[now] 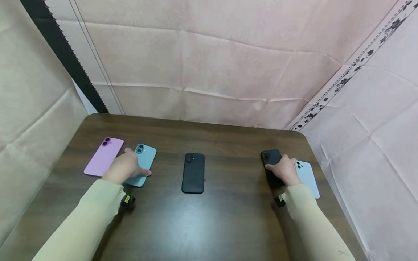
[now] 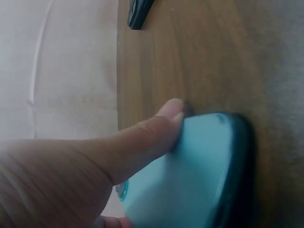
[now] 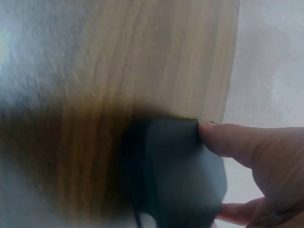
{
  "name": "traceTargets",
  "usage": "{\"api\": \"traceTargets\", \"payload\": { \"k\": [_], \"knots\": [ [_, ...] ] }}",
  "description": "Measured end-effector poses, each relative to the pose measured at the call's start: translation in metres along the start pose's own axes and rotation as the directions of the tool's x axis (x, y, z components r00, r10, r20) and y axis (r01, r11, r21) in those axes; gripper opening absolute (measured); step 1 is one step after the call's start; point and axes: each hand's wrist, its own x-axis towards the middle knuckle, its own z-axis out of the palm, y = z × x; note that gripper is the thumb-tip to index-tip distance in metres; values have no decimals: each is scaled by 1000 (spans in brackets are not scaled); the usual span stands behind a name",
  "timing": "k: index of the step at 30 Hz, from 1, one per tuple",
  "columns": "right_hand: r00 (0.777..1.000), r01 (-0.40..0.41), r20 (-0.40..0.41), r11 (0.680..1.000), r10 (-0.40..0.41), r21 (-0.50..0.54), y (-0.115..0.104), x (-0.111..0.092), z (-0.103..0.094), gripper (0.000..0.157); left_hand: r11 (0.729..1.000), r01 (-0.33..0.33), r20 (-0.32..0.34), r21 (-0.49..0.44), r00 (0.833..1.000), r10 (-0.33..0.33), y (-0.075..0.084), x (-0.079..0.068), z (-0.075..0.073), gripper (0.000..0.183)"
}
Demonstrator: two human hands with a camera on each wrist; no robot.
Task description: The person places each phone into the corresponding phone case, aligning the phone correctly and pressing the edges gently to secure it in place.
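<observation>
My left hand (image 1: 125, 166) grips a light blue phone (image 1: 146, 155) across its width, thumb on the right edge. In the left wrist view the thumb (image 2: 156, 130) presses the side of that blue phone (image 2: 190, 166). A pink-purple phone (image 1: 103, 157) lies just left of this hand. On the right, my right hand (image 1: 285, 169) holds a black phone (image 1: 271, 156) by its edges; the right wrist view shows thumb and a finger on opposite sides of the black phone (image 3: 185, 171). A pale blue-white phone (image 1: 307, 179) lies beside the right hand, partly covered by the wrist.
Between the hands, another black phone (image 1: 193, 174) lies back up on the brown wooden table (image 1: 228, 217). Pale cloth sheets (image 1: 212, 65) hang behind the far edge and along both sides. A dark wristband device (image 1: 127, 200) sits at the left cuff.
</observation>
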Motion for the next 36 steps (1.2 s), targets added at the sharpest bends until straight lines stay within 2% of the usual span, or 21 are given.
{"api": "traceTargets", "payload": {
  "k": [5,10,13,17,22,28,33,36],
  "knots": [
    [1000,3,-20,999,-2,45,-2,-2,3,92,1000,-27,-67,1,997,27,-3,-5,4,121],
    [999,27,-29,998,-25,60,-2,-6,2,79,998,-61,-98,15,993,62,-4,-7,5,114],
    [999,41,-32,996,-38,84,-2,-7,0,68,997,-77,-112,-13,991,75,-4,-7,5,108],
    [997,70,-31,990,-67,122,-2,-9,-3,56,993,-97,-106,-64,990,90,-3,-7,2,97],
    [997,78,-15,977,-77,198,-8,-14,-5,51,988,-115,-79,-103,991,108,-6,-7,-3,78],
    [996,84,-5,963,-86,257,-18,-20,0,49,965,-186,-79,-184,982,174,-12,-6,-4,56],
    [991,134,-24,948,-133,288,-28,-26,4,48,939,-219,-93,-266,975,202,-12,-6,2,55],
    [987,161,-29,933,-160,323,-38,-29,7,46,914,-244,-116,-326,969,218,-9,-9,5,56]
  ]
}}
